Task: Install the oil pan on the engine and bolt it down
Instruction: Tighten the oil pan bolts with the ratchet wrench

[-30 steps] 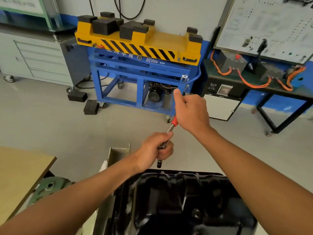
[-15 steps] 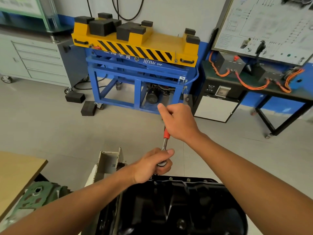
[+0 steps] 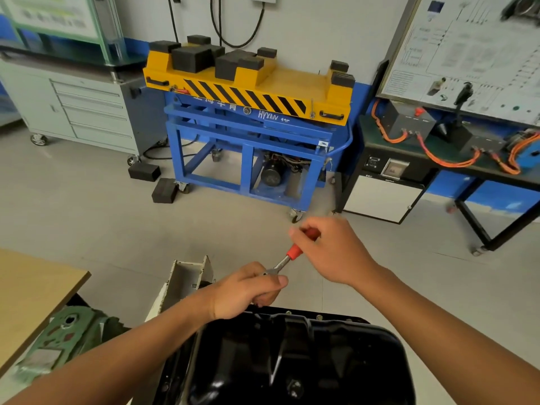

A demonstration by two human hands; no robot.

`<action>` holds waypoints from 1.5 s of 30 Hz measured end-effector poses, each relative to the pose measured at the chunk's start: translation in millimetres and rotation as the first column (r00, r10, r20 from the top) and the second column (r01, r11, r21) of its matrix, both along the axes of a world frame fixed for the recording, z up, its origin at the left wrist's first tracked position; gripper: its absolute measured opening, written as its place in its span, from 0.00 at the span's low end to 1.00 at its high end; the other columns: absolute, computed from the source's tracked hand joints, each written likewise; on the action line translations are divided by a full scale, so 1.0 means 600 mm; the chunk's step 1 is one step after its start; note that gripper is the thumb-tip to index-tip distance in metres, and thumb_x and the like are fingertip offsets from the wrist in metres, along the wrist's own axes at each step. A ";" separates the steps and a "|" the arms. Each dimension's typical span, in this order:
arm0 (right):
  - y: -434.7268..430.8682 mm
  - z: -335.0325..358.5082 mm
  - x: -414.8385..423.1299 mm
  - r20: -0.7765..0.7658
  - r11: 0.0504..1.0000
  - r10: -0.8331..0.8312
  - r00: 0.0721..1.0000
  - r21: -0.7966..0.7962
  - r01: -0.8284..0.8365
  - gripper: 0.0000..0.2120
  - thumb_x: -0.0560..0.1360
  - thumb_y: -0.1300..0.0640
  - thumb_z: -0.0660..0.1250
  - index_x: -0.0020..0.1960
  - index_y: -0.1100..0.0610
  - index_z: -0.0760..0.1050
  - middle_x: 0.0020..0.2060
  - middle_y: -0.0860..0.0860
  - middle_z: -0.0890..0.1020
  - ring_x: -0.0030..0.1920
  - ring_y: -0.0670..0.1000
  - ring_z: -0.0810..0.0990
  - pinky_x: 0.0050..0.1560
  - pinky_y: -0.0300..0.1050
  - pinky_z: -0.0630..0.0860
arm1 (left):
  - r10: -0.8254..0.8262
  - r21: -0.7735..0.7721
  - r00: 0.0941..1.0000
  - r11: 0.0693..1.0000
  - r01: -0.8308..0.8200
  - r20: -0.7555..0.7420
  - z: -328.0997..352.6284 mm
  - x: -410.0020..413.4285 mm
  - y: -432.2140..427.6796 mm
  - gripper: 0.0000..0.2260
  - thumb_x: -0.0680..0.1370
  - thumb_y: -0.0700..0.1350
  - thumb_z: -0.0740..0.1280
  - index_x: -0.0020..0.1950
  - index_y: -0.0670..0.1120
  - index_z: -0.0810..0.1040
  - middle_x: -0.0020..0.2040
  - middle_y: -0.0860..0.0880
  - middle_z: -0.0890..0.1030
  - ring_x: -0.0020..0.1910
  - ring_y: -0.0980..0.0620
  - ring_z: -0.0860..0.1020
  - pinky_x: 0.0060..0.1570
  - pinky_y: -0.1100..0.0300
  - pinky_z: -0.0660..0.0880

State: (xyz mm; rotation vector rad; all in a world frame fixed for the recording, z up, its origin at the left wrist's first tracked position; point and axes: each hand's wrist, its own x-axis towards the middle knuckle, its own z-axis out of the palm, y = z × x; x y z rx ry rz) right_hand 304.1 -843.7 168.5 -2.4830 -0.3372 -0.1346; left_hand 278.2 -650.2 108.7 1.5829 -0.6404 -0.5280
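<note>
Training workshop, yellow-topped lift trolley, drawer cabinet, wiring demo board (orange cables), grey floor

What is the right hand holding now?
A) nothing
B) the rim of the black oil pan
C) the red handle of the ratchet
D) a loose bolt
C: the right hand curls round the red handle of the ratchet, while the left hand grips its metal end over the oil pan.

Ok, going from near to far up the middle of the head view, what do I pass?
oil pan → left hand → ratchet → bare floor → blue cart with its yellow top, against the wall.
</note>
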 end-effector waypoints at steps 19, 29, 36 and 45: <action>0.087 0.017 -0.217 -0.146 0.927 0.115 0.983 -0.340 -0.159 0.28 0.78 0.36 0.57 0.25 0.50 0.73 0.26 0.49 0.74 0.31 0.47 0.74 0.34 0.43 0.70 | 0.223 0.041 0.973 0.973 -0.225 0.058 0.020 -0.022 -0.018 0.18 0.86 0.46 0.53 0.45 0.41 0.76 0.36 0.44 0.71 0.37 0.52 0.70 0.41 0.60 0.69; 0.120 0.028 -0.230 -0.225 0.940 0.039 0.974 -0.323 -0.112 0.27 0.76 0.37 0.63 0.23 0.50 0.71 0.23 0.49 0.71 0.26 0.47 0.69 0.31 0.46 0.69 | 0.204 -0.008 0.979 0.979 -0.204 -0.029 0.021 -0.017 -0.017 0.15 0.83 0.38 0.53 0.41 0.41 0.75 0.30 0.49 0.71 0.30 0.55 0.68 0.33 0.64 0.67; 0.070 0.061 -0.212 -0.369 0.872 -0.001 0.930 -0.456 -0.179 0.22 0.74 0.39 0.68 0.29 0.54 0.77 0.21 0.47 0.72 0.28 0.49 0.73 0.37 0.50 0.76 | 0.244 -0.014 0.963 0.969 -0.247 -0.110 0.009 -0.013 -0.017 0.16 0.83 0.40 0.53 0.43 0.43 0.77 0.29 0.52 0.73 0.30 0.55 0.68 0.30 0.64 0.66; 0.001 0.078 -0.147 -0.300 0.710 -0.058 0.952 -0.683 -0.172 0.24 0.72 0.37 0.70 0.30 0.57 0.80 0.25 0.48 0.76 0.32 0.50 0.77 0.35 0.46 0.73 | 0.259 0.012 0.962 0.966 -0.259 -0.086 -0.010 -0.002 -0.018 0.19 0.81 0.44 0.51 0.55 0.46 0.82 0.26 0.52 0.66 0.27 0.54 0.65 0.29 0.64 0.65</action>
